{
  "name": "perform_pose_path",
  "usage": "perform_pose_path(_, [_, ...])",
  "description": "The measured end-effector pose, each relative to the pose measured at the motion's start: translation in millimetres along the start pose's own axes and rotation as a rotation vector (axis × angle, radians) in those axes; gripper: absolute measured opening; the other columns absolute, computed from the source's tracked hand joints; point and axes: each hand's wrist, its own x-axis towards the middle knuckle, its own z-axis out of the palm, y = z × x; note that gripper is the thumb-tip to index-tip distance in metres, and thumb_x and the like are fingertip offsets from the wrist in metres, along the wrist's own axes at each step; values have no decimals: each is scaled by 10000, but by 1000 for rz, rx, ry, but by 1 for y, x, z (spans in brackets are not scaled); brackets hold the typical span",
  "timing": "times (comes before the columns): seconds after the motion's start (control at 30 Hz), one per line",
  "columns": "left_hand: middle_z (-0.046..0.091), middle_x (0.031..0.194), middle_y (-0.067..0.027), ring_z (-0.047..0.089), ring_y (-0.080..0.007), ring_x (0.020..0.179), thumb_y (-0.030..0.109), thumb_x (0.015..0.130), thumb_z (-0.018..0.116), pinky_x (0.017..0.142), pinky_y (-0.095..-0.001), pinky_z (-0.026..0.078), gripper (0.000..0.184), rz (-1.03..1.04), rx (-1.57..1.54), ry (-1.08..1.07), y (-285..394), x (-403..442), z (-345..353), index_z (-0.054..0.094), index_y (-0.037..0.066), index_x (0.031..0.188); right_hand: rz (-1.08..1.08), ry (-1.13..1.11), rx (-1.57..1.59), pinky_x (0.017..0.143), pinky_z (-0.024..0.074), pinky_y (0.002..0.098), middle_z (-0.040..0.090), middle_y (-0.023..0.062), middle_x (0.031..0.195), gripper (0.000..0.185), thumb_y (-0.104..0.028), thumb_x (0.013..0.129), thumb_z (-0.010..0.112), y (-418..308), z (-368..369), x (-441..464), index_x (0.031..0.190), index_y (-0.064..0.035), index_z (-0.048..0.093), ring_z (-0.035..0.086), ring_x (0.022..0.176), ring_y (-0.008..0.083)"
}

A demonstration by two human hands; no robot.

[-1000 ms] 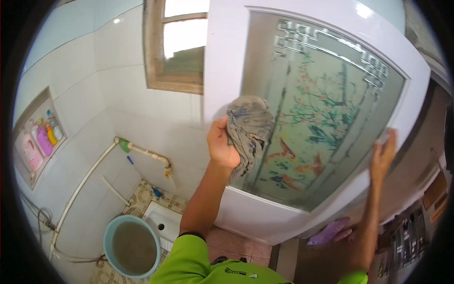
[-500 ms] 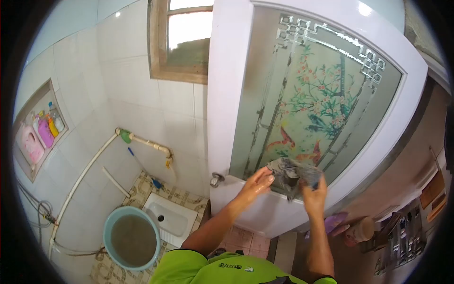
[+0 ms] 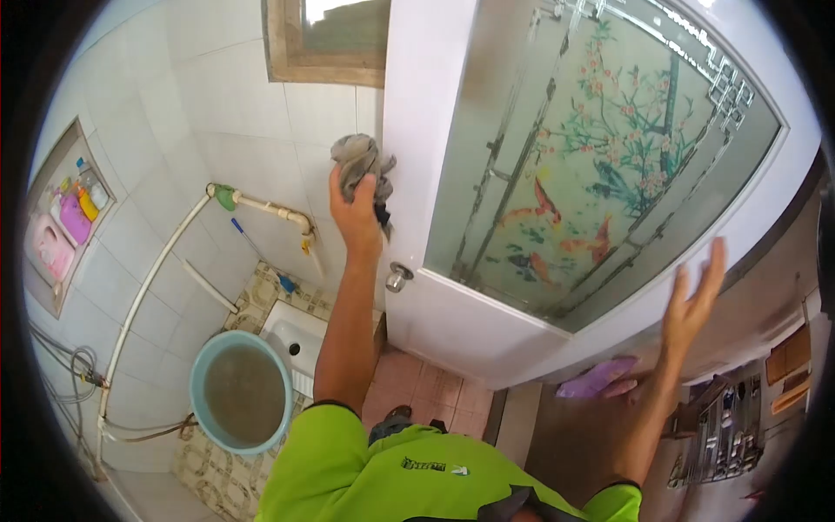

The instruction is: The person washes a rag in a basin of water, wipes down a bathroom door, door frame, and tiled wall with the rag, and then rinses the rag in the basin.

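A crumpled grey rag (image 3: 358, 161) is gripped in my left hand (image 3: 355, 209), raised near the door's handle-side edge. Stretched out with fingers apart, my right hand (image 3: 693, 300) holds nothing and is close to the opposite edge of the white door (image 3: 487, 322). Between the hands is the door's frosted glass panel (image 3: 591, 174), decorated with red fish and a blossoming branch. A round metal knob (image 3: 398, 277) sits on the door below my left hand.
A light blue tub (image 3: 198, 391) of murky water stands by the white squat toilet (image 3: 304, 335). Bottles (image 3: 76, 217) fill a wall niche at the left. Pipes (image 3: 143, 300) run along the tiled wall. Purple slippers (image 3: 596, 379) and a rack (image 3: 726, 426) are at the right.
My left hand has moved up and left with the rag. My right hand has let go of the rag and moved right, its fingers now spread. The view has shifted slightly downward.
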Motion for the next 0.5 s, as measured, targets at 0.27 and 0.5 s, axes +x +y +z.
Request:
perform_pose_path(0.27, [259,1390,-375,292,-537,1308,89,817,618,1113,-529,260,660,197,1233,156,-206,-124,-42,258,-139,1321,-224,90,-605,1172,145,526,184,160,1592,623,-305,970,519,93,49,-12,1520,-97,312,154,1454,403])
perform_pose_path(0.5, [358,1272,-329,404,-517,1173,10,756,650,1012,-505,370,510,20,1295,-44,-226,-199,-48,368,-68,1174,-229,180,-638,1177,137,506,248,105,1583,612,-330,969,503,100,57,-14,1515,-112,330,162,1452,382])
